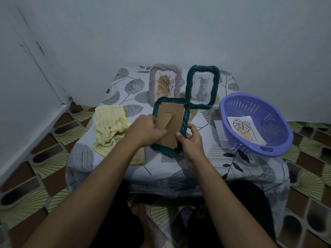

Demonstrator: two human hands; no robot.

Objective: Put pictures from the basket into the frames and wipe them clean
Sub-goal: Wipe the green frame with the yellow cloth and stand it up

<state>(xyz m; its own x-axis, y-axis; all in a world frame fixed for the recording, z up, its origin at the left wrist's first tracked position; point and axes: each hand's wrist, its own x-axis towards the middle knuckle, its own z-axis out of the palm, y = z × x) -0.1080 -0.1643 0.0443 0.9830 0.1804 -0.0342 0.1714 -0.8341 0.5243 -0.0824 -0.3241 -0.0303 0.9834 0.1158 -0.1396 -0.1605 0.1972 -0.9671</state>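
A dark green woven frame [185, 120] lies face down at the table's middle, its brown cardboard back [174, 111] turned up. My left hand [145, 130] presses on the cardboard's stand flap. My right hand [190, 138] grips the frame's lower right edge. A purple basket [268, 149] stands at the right with a leaf picture [244, 128] inside. Against the back wall lean a grey frame [154, 81] holding a plant picture and a second green frame [215, 85] holding a cat picture. A yellow cloth [109, 126] lies crumpled on the left.
The low table wears a leaf-patterned cover [179, 163]. A sheet of paper [219, 127] pokes out under the basket's left side. A flat tan piece [139, 157] lies under my left forearm. Patterned floor [44, 158] surrounds the table; walls stand close behind and left.
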